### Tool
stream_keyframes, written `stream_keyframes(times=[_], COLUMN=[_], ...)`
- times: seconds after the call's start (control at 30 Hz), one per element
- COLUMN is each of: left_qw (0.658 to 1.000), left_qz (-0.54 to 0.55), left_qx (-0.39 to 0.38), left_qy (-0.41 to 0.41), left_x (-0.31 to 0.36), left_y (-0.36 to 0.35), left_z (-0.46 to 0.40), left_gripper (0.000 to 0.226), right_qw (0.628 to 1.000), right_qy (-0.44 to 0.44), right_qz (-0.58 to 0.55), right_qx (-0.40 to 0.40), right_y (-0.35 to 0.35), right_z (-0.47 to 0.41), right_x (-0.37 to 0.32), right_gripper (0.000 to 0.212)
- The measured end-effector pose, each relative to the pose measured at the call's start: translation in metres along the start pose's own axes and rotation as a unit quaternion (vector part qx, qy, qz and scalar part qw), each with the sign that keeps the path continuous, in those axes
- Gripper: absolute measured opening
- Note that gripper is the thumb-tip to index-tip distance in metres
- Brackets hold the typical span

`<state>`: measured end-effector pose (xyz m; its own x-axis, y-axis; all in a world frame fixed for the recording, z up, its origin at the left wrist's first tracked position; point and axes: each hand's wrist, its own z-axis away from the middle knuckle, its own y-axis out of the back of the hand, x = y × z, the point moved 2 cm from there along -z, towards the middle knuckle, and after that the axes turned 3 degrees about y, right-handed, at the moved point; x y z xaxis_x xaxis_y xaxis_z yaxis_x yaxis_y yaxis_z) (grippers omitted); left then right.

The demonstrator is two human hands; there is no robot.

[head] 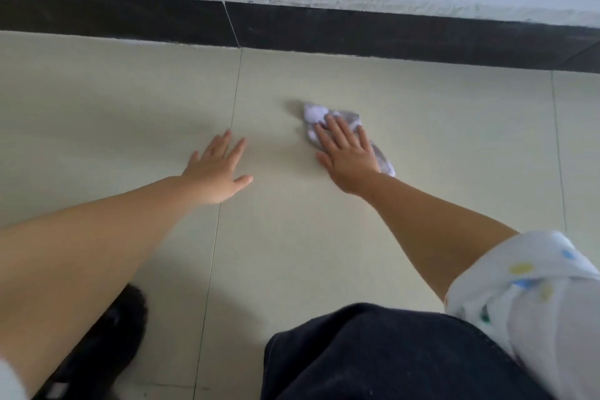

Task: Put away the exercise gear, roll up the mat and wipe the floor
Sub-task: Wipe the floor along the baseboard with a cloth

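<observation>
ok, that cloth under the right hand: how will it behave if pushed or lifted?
Probably floppy: the cloth lies crumpled under the flat right hand. Likely light, being small and thin. It should slide easily on the smooth tiled floor, though it may bunch.

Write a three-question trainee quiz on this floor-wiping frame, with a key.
1. True or false: the right hand presses flat on the cloth.
2. What does the left hand rest on? A) cloth B) bare floor tile C) black skirting
3. Fill in: the cloth lies between the right hand's fingers and the ____.

Key: 1 true; 2 B; 3 skirting.
</observation>
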<state>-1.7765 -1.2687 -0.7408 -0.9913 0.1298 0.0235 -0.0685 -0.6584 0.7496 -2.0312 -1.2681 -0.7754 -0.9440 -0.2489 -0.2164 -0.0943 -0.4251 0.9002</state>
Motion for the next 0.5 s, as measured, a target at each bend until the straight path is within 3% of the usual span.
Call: stream_keyframes(times=[0.1,0.2,0.3,0.4,0.5], left_qw=[0.998,0.997,0.995,0.996,0.995], left_qz=[-0.026,-0.019,-0.020,-0.033,-0.033], left_qx=[-0.008,-0.051,-0.087,-0.070,-0.075], left_qy=[-0.049,-0.063,-0.042,-0.036,-0.062], left_x=[0.027,0.063,0.090,0.095,0.083], left_y=[0.019,0.017,-0.002,-0.012,-0.008], left_z=[0.003,-0.001,-0.007,-0.009,-0.013], left_gripper=[0.072,0.068,0.068,0.065,0.058], right_qw=[0.985,0.940,0.916,0.952,0.996], right_qy=[-0.158,-0.304,-0.375,-0.285,-0.064], right_qz=[-0.069,-0.154,-0.137,-0.092,-0.027], right_qx=[-0.017,-0.020,0.030,0.067,0.055], right_y=[0.007,0.004,-0.020,-0.047,-0.080], right_z=[0.037,0.094,0.123,0.120,0.122], right_x=[0.076,0.137,0.136,0.056,-0.043], right_gripper=[0.056,0.057,0.060,0.067,0.066])
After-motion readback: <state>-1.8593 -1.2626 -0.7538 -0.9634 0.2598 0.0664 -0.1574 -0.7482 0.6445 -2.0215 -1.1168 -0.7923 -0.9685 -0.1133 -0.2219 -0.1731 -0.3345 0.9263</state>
